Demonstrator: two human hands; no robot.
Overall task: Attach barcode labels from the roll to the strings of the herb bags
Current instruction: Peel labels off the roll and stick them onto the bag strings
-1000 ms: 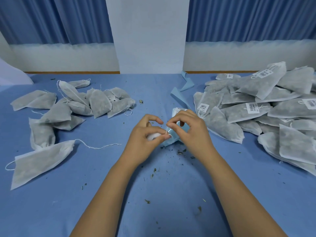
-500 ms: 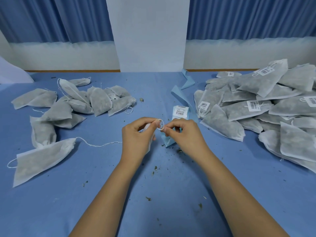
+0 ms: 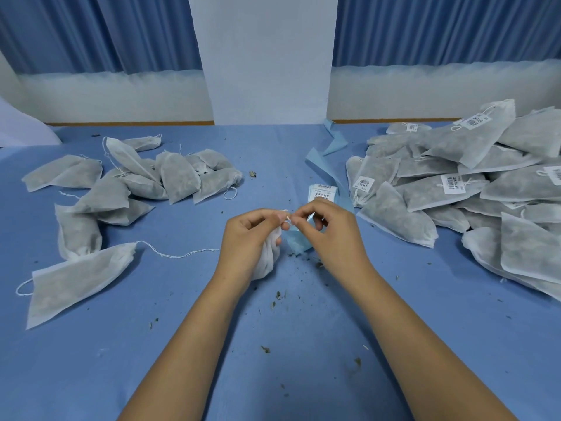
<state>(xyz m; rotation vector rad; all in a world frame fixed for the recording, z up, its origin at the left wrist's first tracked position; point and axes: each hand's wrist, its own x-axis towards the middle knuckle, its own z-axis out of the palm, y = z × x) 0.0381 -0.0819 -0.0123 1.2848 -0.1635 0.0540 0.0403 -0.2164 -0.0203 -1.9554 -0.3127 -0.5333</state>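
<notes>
Both hands pinch the string (image 3: pixel 287 219), your left hand (image 3: pixel 249 238) also gripping the bag (image 3: pixel 267 262), while the label roll (image 3: pixel 323 192) lies just beyond your right hand (image 3: pixel 334 238), the nearer one.

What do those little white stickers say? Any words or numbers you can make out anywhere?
Roll labels: a barcode and a printed line, too blurred to read.
Bag labels, on the right: barcodes with small print, too blurred to read.
No other writing shows.
</notes>
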